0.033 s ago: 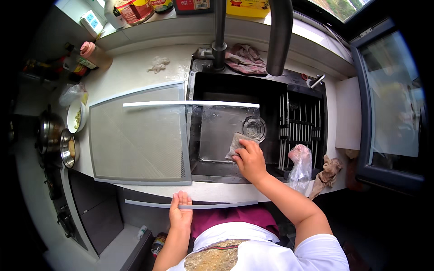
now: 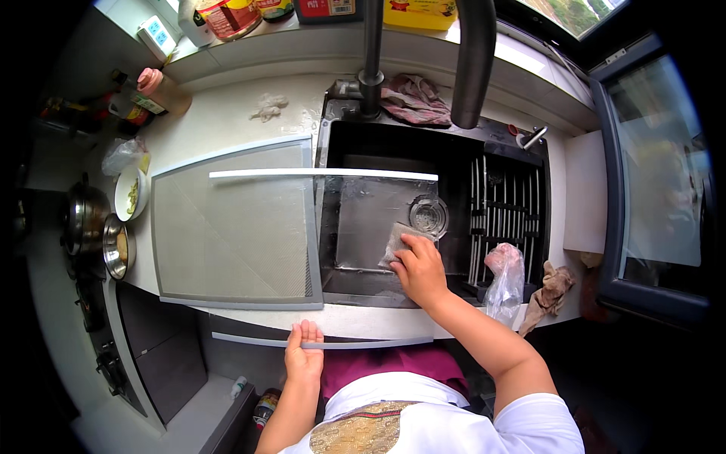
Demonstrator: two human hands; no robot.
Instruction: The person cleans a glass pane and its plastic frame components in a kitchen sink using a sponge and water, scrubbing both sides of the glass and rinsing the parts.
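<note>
My left hand (image 2: pixel 305 352) grips the grey strip along the near edge of a clear shelf panel (image 2: pixel 363 219), fingers curled up round it. This see-through panel reaches over the black sink (image 2: pixel 327 250) and overlaps a grey-framed flat panel (image 2: pixel 227 227) lying on the counter. A white strip (image 2: pixel 325 174) runs along its far edge. My right hand (image 2: pixel 420 268) pinches a greyish scrubbing cloth (image 2: pixel 402 242) against the clear panel, above the sink near the drain (image 2: pixel 429 216). Water marks show on the panel.
A dark tap (image 2: pixel 475 68) overhangs the sink's back. At right are a black rack (image 2: pixel 503 212), a plastic bag (image 2: pixel 505 291), a brown rag (image 2: pixel 550 293) and an open window (image 2: pixel 658 174). Bowls (image 2: pixel 130 193) and pots stand left; a pink cloth (image 2: pixel 414 98) lies behind.
</note>
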